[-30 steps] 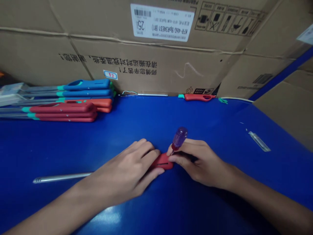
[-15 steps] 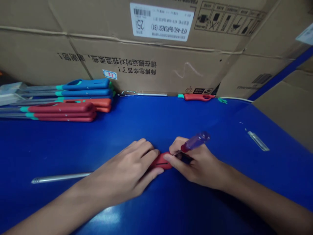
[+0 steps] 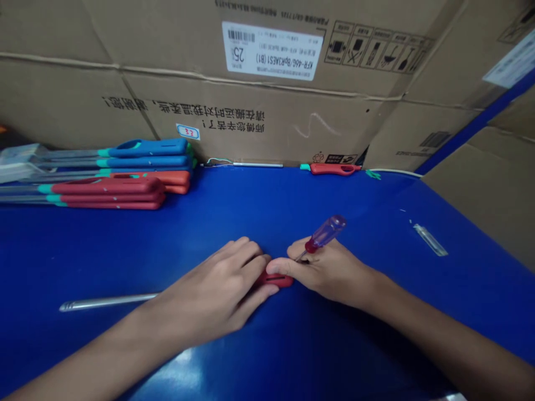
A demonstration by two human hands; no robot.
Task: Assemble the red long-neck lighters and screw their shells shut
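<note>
At the middle of the blue worktop [image 3: 376, 214], the left hand's fingers [image 3: 246, 262] lie close together and slightly curled, their tips over the left end of a small slotted red plastic piece [image 3: 281, 281]. The piece sits on the worktop, mostly covered between the two hands. The right hand [image 3: 330, 275] is narrowly closed, its fingers [image 3: 288, 266] curled around a screwdriver [image 3: 325, 234] with a clear purple handle and red collar. The handle points up and to the right, and the thin shaft runs down among the fingertips, its tip hidden. One fingertip touches the red piece.

A metal tube [image 3: 106, 302] lies on the worktop just left of the left hand. Farther back stand stacks of blue handles [image 3: 146, 147] and red handles [image 3: 104, 186] with teal collars and metal tubes. A single red handle [image 3: 334, 169] lies by a cardboard box [image 3: 251, 120], and a small clear sleeve [image 3: 430, 240] lies to the right.
</note>
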